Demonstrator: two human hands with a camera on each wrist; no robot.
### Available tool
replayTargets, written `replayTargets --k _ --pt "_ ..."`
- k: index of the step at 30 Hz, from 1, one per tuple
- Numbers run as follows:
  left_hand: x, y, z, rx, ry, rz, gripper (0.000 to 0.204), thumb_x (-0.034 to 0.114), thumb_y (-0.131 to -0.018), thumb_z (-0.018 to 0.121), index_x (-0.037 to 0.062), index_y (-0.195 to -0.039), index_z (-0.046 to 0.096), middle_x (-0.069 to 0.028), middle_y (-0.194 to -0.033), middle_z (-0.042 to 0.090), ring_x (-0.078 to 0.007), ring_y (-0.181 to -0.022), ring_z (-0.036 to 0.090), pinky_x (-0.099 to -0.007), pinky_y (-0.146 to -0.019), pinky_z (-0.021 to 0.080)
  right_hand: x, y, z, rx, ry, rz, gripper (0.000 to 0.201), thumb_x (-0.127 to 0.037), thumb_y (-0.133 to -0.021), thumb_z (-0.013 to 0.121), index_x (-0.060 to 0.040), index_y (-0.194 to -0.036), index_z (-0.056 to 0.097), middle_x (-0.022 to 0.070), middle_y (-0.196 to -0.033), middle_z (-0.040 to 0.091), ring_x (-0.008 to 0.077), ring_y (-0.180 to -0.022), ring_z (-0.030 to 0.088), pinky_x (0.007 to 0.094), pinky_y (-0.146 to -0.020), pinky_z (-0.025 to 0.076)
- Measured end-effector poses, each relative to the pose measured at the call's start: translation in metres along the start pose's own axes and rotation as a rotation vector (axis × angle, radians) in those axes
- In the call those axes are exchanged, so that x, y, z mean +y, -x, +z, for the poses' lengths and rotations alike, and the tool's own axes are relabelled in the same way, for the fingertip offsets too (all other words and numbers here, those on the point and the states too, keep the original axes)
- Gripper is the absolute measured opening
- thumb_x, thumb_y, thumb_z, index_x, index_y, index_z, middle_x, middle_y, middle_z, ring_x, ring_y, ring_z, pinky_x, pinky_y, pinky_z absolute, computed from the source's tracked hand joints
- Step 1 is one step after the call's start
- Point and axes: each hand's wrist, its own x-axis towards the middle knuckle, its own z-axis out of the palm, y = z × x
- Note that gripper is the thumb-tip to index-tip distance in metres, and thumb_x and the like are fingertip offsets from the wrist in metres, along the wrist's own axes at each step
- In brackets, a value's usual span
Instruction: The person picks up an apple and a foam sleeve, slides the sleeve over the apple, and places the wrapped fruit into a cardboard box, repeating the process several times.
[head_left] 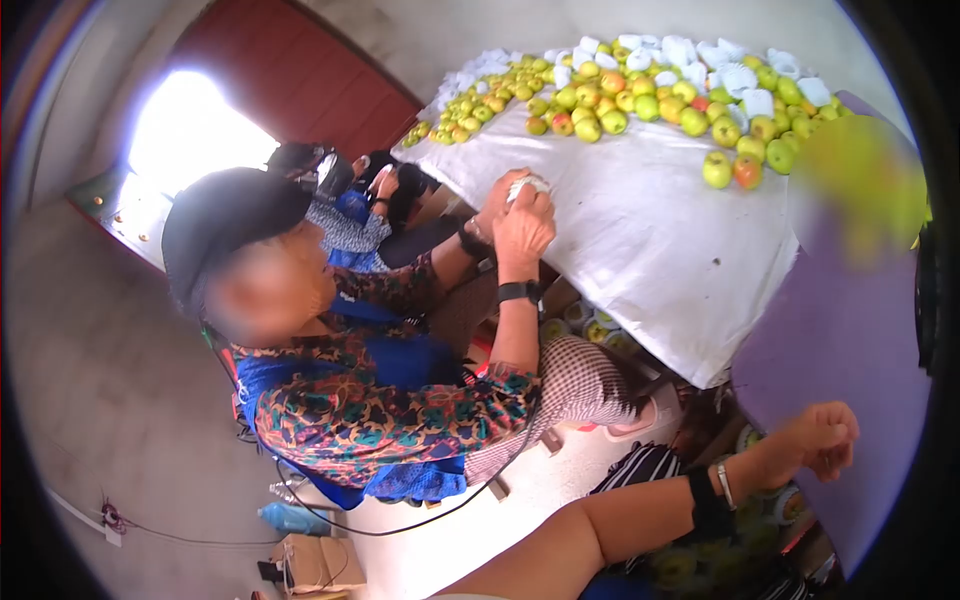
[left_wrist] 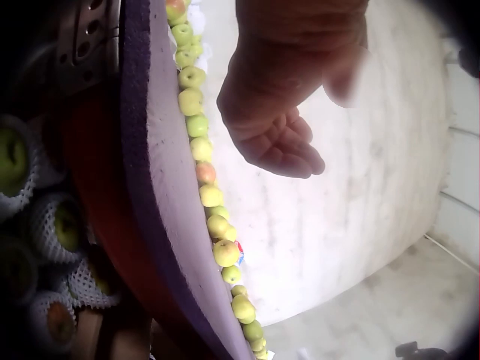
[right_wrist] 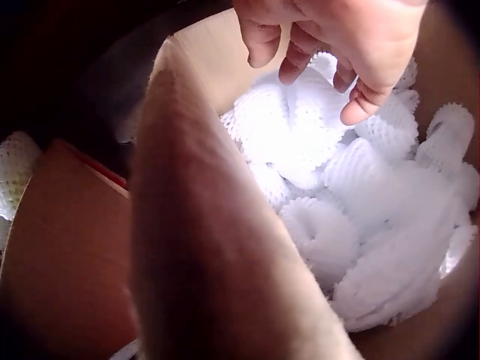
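In the head view my left hand [head_left: 815, 440] hangs beside the purple table edge [head_left: 815, 340], its fingers loosely curled around nothing. The left wrist view shows that hand [left_wrist: 281, 105] in front of a pale wall, near a row of yellow-green apples [left_wrist: 201, 148] along the purple edge. My right hand [right_wrist: 337, 52] is seen only in the right wrist view. Its bent, spread fingers point down over white foam nets [right_wrist: 322, 232] in a cardboard box [right_wrist: 225, 52]; no item shows in its grasp.
A person in a dark cap and floral sleeves [head_left: 390, 420] sits on the left, hands round a white netted item [head_left: 528, 187]. Apples [head_left: 615, 122] and foam nets line the white-covered table's far side. Netted apples [left_wrist: 56, 225] lie below the purple edge. Another person sits behind.
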Motion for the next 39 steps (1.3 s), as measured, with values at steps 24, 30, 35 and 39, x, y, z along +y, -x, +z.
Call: replayTargets --k 24,30,35,39 --pt "0.005 0.009 -0.007 0.049 0.096 0.021 0.020 0.018 -0.078 0.056 0.0077 -0.089 0.044 -0.0039 -0.066 0.054 -0.0094 -0.051 0.052 -0.0214 -0.046 0.045 -0.048 -0.029 0.037 -0.020 -0.025 -0.076 0.044 -0.029 -0.084 0.057 -0.0061 -0.121 0.051 0.0122 -0.125 0.050 0.0263 -0.107 0.052 0.0354 -0.090 0.041" --pt "0.005 0.005 -0.001 0.051 0.080 0.002 0.016 0.017 -0.079 0.054 0.0083 -0.089 0.045 -0.0035 -0.066 0.054 -0.0095 -0.051 0.052 -0.0216 -0.045 0.044 -0.048 0.000 -0.023 0.057 -0.066 -0.054 0.043 -0.029 -0.086 0.055 -0.0058 -0.122 0.050 0.0126 -0.126 0.049 0.0267 -0.107 0.051 0.0354 -0.091 0.040" --pt "0.008 0.000 0.001 0.060 -0.028 0.009 0.023 0.021 -0.083 0.062 0.0026 -0.097 0.060 -0.0136 -0.083 0.066 -0.0228 -0.071 0.065 -0.0346 -0.061 0.054 -0.034 0.072 -0.108 0.152 -0.110 0.039 0.043 -0.030 -0.087 0.054 -0.0056 -0.123 0.050 0.0130 -0.127 0.048 0.0271 -0.108 0.050 0.0354 -0.092 0.039" --pt "0.007 -0.005 -0.001 0.049 -0.050 0.044 0.016 0.018 -0.081 0.057 0.0062 -0.091 0.052 -0.0069 -0.073 0.058 -0.0149 -0.059 0.057 -0.0267 -0.051 0.048 -0.026 0.145 -0.178 0.259 -0.154 0.151 0.043 -0.030 -0.089 0.052 -0.0055 -0.123 0.049 0.0132 -0.127 0.048 0.0273 -0.108 0.050 0.0355 -0.093 0.039"
